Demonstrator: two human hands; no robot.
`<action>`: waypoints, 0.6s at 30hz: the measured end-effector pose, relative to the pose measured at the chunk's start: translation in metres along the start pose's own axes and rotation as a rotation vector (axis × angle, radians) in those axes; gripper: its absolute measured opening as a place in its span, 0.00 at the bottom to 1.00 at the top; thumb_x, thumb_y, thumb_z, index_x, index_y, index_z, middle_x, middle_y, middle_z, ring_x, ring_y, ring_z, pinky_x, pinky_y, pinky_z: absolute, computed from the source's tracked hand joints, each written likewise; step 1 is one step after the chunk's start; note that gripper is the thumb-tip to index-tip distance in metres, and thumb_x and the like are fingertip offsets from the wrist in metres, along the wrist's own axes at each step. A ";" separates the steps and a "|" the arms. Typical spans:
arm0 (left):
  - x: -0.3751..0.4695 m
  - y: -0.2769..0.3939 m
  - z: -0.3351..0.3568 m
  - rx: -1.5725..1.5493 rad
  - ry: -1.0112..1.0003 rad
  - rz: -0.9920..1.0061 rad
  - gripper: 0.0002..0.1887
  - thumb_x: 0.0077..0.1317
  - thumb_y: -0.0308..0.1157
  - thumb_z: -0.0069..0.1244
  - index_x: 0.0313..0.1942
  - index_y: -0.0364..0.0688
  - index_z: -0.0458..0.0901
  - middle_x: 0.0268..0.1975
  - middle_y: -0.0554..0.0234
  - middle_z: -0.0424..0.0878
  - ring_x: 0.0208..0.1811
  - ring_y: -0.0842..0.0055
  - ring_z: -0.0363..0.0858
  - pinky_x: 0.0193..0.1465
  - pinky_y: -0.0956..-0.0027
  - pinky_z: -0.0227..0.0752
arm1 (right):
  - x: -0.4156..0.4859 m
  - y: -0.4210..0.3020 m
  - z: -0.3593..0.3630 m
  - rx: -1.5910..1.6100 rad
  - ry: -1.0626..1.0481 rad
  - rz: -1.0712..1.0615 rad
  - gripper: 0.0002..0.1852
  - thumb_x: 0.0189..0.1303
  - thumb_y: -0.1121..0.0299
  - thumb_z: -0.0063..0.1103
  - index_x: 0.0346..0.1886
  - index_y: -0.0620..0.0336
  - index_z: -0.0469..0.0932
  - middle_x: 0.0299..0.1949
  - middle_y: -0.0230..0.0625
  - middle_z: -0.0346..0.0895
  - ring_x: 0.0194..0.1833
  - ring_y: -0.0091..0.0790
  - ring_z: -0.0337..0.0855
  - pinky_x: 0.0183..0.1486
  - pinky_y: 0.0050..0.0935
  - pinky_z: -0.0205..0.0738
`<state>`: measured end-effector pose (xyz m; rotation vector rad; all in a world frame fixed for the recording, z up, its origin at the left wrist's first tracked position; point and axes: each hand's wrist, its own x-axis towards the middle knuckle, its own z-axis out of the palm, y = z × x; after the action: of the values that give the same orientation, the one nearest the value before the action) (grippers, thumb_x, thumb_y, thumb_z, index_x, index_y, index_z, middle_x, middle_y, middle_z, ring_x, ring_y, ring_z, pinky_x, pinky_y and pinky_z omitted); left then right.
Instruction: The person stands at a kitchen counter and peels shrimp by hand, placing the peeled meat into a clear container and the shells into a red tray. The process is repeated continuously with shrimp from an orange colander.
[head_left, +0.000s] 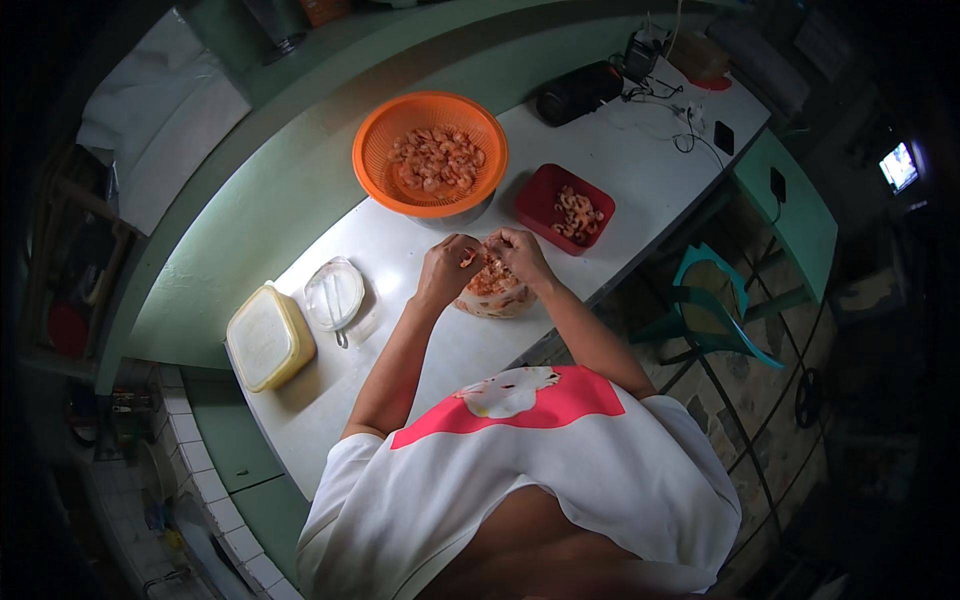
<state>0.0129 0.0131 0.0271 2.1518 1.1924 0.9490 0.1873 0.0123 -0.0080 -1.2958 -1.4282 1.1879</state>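
Both my hands are raised over a clear round tub (495, 304) that holds orange shrimp shells. My left hand (450, 270) has its fingers closed on a small orange piece of shrimp. Close beside it, my right hand (519, 256) has thumb and fingers pinched together; what lies between them is too small to tell. Behind the hands, an orange plastic colander (360, 169) holds many shrimp and rests on a metal bowl (457, 217). A red plastic container (529, 196) with peeled shrimp stands just beyond my right hand.
At the left end of the white table (390, 352) stand a yellow lidded container (266, 341) and a round clear lid (334, 294). A black speaker (577, 94), cables and a phone (724, 138) lie farther right. A teal chair (712, 300) stands on the tiled floor.
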 end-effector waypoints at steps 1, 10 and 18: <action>-0.001 -0.002 0.001 -0.011 0.011 -0.017 0.09 0.55 0.25 0.57 0.37 0.35 0.82 0.33 0.56 0.86 0.32 0.73 0.86 0.39 0.71 0.79 | -0.002 -0.001 0.000 -0.037 -0.005 0.001 0.06 0.63 0.69 0.60 0.37 0.61 0.82 0.36 0.35 0.80 0.38 0.36 0.80 0.41 0.35 0.71; 0.000 -0.015 -0.002 -0.010 0.008 -0.164 0.09 0.55 0.27 0.57 0.36 0.33 0.81 0.28 0.59 0.85 0.28 0.81 0.82 0.36 0.74 0.77 | -0.007 -0.010 -0.005 -0.745 0.023 -0.407 0.06 0.58 0.65 0.60 0.32 0.56 0.80 0.33 0.33 0.81 0.37 0.37 0.80 0.46 0.38 0.56; -0.008 -0.010 0.007 -0.068 0.024 -0.273 0.11 0.54 0.29 0.58 0.34 0.31 0.80 0.24 0.61 0.81 0.25 0.83 0.75 0.33 0.75 0.73 | -0.007 0.007 0.016 -0.246 0.178 -0.164 0.08 0.54 0.71 0.60 0.26 0.63 0.70 0.26 0.39 0.76 0.31 0.44 0.79 0.35 0.39 0.69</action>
<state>0.0101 0.0109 0.0130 1.8702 1.4011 0.8836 0.1739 0.0037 -0.0173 -1.3825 -1.5510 0.7869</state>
